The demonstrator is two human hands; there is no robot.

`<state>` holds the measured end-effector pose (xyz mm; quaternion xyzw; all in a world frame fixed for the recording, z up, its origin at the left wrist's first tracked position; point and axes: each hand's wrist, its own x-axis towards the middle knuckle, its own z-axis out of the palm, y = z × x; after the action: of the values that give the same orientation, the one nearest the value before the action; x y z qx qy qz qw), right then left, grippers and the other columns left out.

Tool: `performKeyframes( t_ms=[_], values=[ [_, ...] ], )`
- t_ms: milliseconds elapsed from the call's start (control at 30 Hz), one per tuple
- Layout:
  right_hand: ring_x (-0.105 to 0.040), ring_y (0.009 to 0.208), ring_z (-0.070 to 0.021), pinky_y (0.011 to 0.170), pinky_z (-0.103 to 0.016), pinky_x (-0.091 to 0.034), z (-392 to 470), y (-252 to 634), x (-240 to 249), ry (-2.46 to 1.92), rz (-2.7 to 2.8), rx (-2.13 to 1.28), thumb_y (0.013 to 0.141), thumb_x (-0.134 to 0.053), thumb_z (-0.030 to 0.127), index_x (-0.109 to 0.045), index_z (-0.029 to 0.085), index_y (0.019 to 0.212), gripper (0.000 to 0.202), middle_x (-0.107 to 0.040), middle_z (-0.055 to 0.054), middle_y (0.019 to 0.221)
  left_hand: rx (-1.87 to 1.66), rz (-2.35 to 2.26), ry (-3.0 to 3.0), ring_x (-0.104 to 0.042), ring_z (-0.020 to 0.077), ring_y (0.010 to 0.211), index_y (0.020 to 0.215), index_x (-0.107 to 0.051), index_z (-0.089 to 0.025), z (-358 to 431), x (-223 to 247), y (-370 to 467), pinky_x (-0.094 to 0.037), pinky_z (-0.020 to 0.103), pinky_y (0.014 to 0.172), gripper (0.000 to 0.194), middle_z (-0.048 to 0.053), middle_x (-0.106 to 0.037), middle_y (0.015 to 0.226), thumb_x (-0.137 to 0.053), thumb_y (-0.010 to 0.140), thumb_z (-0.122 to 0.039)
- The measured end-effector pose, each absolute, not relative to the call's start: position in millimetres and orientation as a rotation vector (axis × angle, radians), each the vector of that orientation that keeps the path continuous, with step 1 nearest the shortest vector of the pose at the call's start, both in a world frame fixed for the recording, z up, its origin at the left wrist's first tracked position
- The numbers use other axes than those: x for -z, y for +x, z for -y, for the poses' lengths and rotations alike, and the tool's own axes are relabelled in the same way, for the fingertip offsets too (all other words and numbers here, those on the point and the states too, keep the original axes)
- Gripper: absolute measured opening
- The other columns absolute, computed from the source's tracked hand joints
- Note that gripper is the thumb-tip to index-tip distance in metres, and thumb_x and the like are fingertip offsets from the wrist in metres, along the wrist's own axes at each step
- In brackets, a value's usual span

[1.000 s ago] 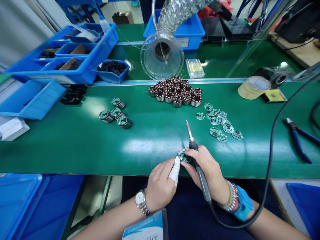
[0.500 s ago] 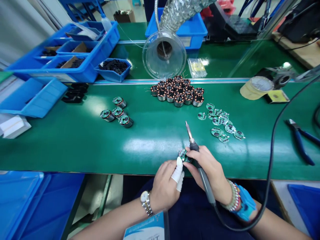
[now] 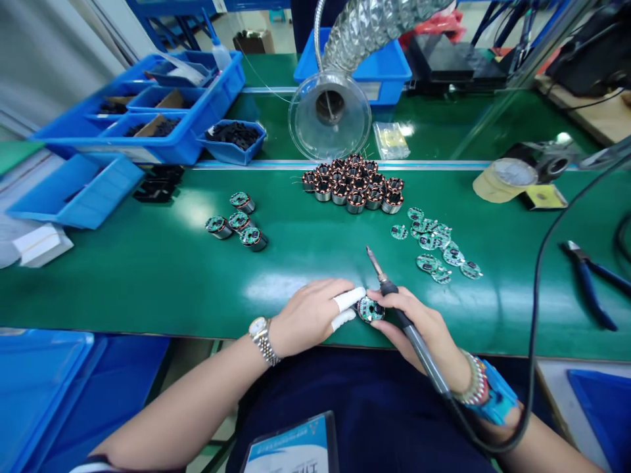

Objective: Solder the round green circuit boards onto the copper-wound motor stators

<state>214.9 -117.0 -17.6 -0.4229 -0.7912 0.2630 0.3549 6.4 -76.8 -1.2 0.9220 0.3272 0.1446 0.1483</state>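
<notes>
A round green circuit board sits at the table's front edge between my hands, seemingly on a motor stator whose body is mostly hidden. My left hand, with white covers on two fingers, grips it from the left. In my right hand lies a soldering iron, its tip pointing up and away, apart from the board. The thumb and forefinger of that same hand also touch the board's right side. Loose round circuit boards lie beyond on the right. Several bare copper-wound stators stand grouped ahead.
Several stators topped with boards stand on the left. A clear fume extractor hood hangs at the back. Blue bins fill the far left. Cutting pliers and a yellowish round tub lie right. The iron's cable loops over my right forearm.
My left hand has turned and swung up to the left side of the board, its forearm now flatter. The board is turned more face-up. My right hand keeps the soldering iron, slightly lower.
</notes>
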Motion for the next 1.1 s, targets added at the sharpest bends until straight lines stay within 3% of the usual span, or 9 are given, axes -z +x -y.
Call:
performKeyframes(
  t_ms=[367,600,900,1100],
  values=[
    [-0.057,0.094,-0.0168,0.08,-0.032,-0.05,116,216,19,-1.09,2.045,-0.681,0.079,-0.056,0.014,-0.046,0.021,0.107,0.03,-0.061,-0.008,0.106,-0.309,-0.847,2.649,-0.058,0.0154,0.077,0.089,-0.064,-0.017,61,-7,8,-0.045,0.026,0.07,0.022,0.005,-0.065,0.085,-0.045,0.086,-0.028],
    [-0.057,0.093,-0.0157,0.08,-0.03,-0.049,117,216,18,-1.09,2.047,-0.682,0.079,-0.056,0.014,-0.046,0.021,0.106,0.03,-0.06,-0.008,0.107,-0.328,-0.785,2.673,-0.058,0.0157,0.083,0.095,-0.062,-0.017,57,-5,6,-0.044,0.026,0.073,0.021,0.003,-0.066,0.093,-0.043,0.087,-0.023],
    [-0.058,0.095,-0.0165,0.081,-0.03,-0.05,116,215,19,-1.078,2.043,-0.666,0.079,-0.056,0.014,-0.046,0.021,0.107,0.031,-0.061,-0.007,0.107,-0.12,-0.839,2.642,-0.056,0.0162,0.08,0.084,-0.06,-0.016,59,-10,11,-0.043,0.026,0.069,0.021,0.004,-0.062,0.088,-0.039,0.084,-0.016],
    [-0.057,0.098,-0.0171,0.083,-0.031,-0.049,117,215,17,-1.078,2.048,-0.654,0.078,-0.057,0.013,-0.046,0.022,0.108,0.033,-0.061,-0.008,0.106,-0.126,-1.054,2.331,-0.047,0.0115,0.058,0.066,-0.054,-0.015,64,-13,24,-0.036,0.023,0.054,0.012,0.001,-0.053,0.069,-0.047,0.074,-0.019]
  ],
)
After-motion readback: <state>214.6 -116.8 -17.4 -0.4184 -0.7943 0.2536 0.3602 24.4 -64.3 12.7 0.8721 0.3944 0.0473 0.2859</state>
